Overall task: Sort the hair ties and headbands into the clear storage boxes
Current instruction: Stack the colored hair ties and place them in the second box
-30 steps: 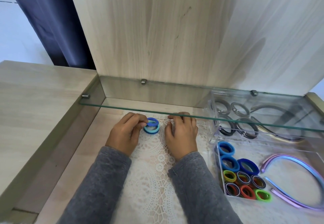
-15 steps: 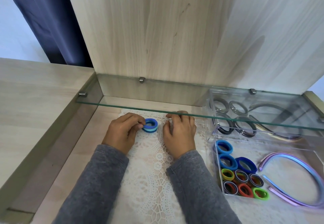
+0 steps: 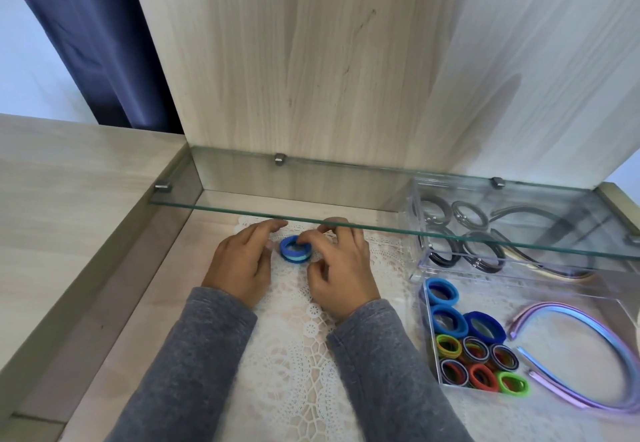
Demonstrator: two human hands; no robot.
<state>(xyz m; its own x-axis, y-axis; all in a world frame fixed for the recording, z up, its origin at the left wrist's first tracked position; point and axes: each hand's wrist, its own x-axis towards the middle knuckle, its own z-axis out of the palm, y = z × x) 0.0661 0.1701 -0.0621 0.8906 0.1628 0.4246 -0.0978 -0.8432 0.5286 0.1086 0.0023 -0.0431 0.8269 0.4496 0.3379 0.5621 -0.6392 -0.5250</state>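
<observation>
A small stack of blue hair ties (image 3: 293, 251) lies on the lace mat under the glass shelf's front edge. My right hand (image 3: 341, 270) reaches in from the right, with thumb and forefinger curled onto the stack's right rim. My left hand (image 3: 242, 263) rests beside the stack on the left, its fingers fairly straight and the thumb touching the stack's side. At the right, the near clear box (image 3: 428, 337) holds several blue and multicoloured hair ties (image 3: 476, 355). Purple-blue headbands (image 3: 588, 331) lie in its right part.
A glass shelf (image 3: 381, 231) spans the recess just above my fingertips. Below it at the right stands a second clear box (image 3: 417, 230) with dark hair ties and dark headbands. A wooden panel rises behind, and a wooden desktop (image 3: 69, 199) lies to the left.
My right hand has moved left from the mat onto the blue hair ties. My left hand's fingers, which pinched the stack before, have straightened beside it.
</observation>
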